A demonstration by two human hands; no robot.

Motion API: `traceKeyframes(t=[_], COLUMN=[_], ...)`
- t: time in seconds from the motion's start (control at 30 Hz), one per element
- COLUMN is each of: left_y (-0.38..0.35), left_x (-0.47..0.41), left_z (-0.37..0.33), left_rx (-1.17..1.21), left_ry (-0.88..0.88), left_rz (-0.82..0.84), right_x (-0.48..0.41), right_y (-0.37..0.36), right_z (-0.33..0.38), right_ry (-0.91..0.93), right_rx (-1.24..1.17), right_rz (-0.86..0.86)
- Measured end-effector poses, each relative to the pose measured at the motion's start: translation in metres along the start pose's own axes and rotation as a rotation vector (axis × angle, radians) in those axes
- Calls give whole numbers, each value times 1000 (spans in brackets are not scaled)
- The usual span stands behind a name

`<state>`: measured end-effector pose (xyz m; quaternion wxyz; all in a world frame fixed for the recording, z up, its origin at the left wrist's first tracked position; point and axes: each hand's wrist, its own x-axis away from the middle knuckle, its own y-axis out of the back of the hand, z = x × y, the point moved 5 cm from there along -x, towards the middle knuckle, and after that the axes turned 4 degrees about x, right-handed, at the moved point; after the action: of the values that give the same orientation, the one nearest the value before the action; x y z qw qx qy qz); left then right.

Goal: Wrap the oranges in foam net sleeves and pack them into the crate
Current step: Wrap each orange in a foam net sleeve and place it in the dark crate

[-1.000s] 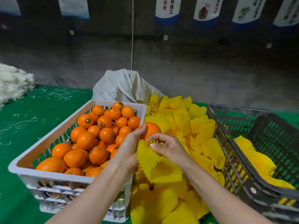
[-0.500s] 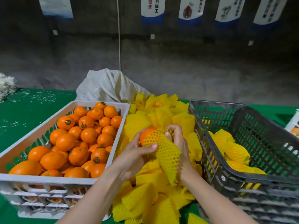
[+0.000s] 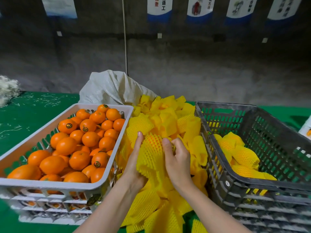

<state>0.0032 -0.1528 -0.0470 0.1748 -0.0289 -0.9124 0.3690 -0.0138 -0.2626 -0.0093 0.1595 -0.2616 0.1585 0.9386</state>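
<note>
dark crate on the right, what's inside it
Oranges wrapped in yellow foam net sleeves lie piled in the dark crate, toward its near wall. That wall covers the lower part of the pile, so their number cannot be told.

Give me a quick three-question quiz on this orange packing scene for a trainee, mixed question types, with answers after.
1. True or false: a foam net sleeve covers the orange held by the left hand and right hand.
2. Fill in: the loose sleeve pile lies ___ the white crate and the dark crate.
3. Where do the wrapped oranges lie? A: white crate. B: dark crate. C: green table.
Key: 1 true; 2 between; 3 B.
</note>
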Motion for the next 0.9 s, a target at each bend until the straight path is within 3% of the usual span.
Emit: traceKeyframes(t=[0.23,0.4,0.53,0.6,0.73,0.87,0.9], left_y=[-5,-6,1,1,0,7,10], left_x=[1,-2,-10,-12,-13,-14,-14], left_z=[-2,-2,-6,-10,-19,-22,-21], left_rx=[-22,-40,-189,-237,-552,-580,-555], left_ry=[28,65,-65,-142,-389,-406,-407], left_rz=[23,-10,-90,-181,-233,-228,-235], right_x=[-25,-23,-19,-13,-9,1,3], right_y=[3,-8,-19,-24,-25,-11,-6], right_z=[-15,-26,-30,-33,-41,-36,-37], right_ry=[-115,-445,-772,-788,-745,-757,-842], right_rx=[-69,-399,-641,-639,-565,-600,-674], right_rz=[77,238,440,466,336,396,371])
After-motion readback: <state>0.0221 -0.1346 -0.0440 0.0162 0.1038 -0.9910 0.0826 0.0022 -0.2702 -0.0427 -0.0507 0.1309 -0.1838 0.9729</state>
